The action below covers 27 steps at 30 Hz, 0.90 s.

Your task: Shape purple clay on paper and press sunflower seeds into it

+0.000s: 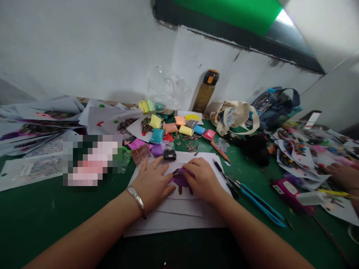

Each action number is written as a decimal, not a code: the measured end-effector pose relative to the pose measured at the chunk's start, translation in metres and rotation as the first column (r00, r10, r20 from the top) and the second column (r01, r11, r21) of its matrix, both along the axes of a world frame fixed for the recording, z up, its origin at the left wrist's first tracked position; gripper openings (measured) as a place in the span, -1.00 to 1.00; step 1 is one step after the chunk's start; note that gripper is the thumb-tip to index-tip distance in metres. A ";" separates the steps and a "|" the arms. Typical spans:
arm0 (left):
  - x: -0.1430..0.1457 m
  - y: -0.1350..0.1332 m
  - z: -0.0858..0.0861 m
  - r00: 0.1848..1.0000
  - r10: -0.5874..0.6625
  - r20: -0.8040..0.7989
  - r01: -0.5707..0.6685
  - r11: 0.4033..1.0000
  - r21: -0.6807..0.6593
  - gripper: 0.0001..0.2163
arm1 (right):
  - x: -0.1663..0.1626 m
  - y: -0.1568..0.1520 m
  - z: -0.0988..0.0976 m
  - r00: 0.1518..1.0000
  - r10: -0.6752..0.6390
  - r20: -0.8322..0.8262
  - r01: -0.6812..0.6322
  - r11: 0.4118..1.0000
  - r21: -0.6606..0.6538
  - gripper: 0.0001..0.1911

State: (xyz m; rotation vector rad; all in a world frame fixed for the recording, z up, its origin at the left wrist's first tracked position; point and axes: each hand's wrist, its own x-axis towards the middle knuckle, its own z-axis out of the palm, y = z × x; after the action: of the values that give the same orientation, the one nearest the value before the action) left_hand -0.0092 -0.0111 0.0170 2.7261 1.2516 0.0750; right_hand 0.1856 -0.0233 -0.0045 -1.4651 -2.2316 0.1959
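My left hand [153,181] lies on white paper [179,213], fingers spread, thumb against a flat purple clay shape [181,180] stuck on the sheet. My right hand [203,179] is curled over the right side of that purple clay, fingertips pressing at its top edge where striped sunflower seeds [176,172] are set in. More seeds sit under the clay. A silver bracelet is on my left wrist.
Small bags of coloured clay [168,129] and loose seeds [187,144] lie behind the paper. Blue-handled scissors [259,203] and a black pen [223,175] lie right of it. A bottle [206,91], bags [238,117] and paper stacks [36,123] line the wall. Another person's hand [340,175] is at right.
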 end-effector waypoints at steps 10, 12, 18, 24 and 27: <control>0.001 -0.003 -0.003 1.000 0.004 -0.012 -0.004 1.000 0.026 -0.76 | -0.008 0.002 -0.006 1.000 -0.021 0.005 0.022 0.999 -0.043 -0.81; 0.001 -0.003 -0.004 1.000 0.005 -0.018 -0.004 0.999 0.032 -0.76 | -0.009 0.002 -0.007 1.000 -0.019 0.011 0.019 0.999 -0.051 -0.81; 0.002 -0.004 -0.004 0.999 -0.005 -0.034 0.006 0.999 0.047 -0.75 | -0.011 0.001 -0.009 1.000 -0.025 0.006 0.025 0.999 -0.035 -0.78; 0.003 -0.004 -0.003 0.999 -0.006 -0.033 0.007 0.999 0.036 -0.76 | -0.013 0.003 -0.010 1.000 -0.025 0.009 0.025 0.999 -0.029 -0.76; 0.002 -0.004 -0.002 0.999 -0.009 -0.033 0.010 1.000 0.028 -0.75 | -0.012 0.003 -0.009 1.000 -0.026 -0.018 0.026 0.999 -0.023 -0.78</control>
State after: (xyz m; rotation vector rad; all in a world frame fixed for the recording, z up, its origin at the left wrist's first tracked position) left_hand -0.0068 -0.0150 0.0154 2.7684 1.2551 0.0479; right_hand 0.1734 -0.0201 -0.0135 -1.4973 -2.2019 0.2262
